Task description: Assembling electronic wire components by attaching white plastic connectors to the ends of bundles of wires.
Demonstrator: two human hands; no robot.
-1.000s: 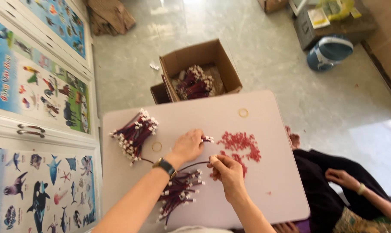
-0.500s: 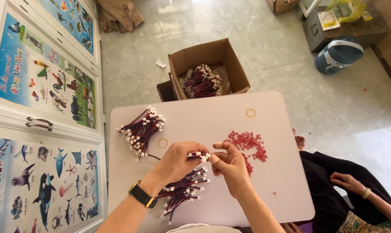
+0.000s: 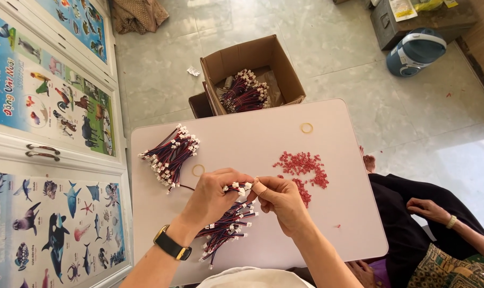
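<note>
At the centre of the frame, slightly below the middle, the person's left hand (image 3: 212,197) and right hand (image 3: 278,198) meet over a pale pink table (image 3: 327,224). Between them they pinch a short wire lead (image 3: 239,188) with white plug ends: the left hand's fingers curl round it from the left, the right hand's thumb and forefinger grip its end from the right. A dark watch (image 3: 171,245) sits on the left wrist.

Just below the hands, toward the bottom centre, a loose bundle of red and blue leads (image 3: 224,228) lies on the table, partly under the left hand. A second, tidier bundle of leads (image 3: 170,154) lies left of centre near the table's left edge, with a rubber band (image 3: 198,170) just beside it. Right of the hands is a scatter of small red connector pieces (image 3: 303,168); another rubber band (image 3: 306,128) lies apart from it near the table's far edge.

Beyond the table, at upper centre, an open cardboard box (image 3: 284,69) stands on the tiled floor and holds more leads (image 3: 244,90) (the same red, blue and white kind). At the lower right another person sits in dark clothing, one hand (image 3: 426,208) resting on the lap. Animal posters (image 3: 55,101) cover the cabinet doors along the left edge.
</note>
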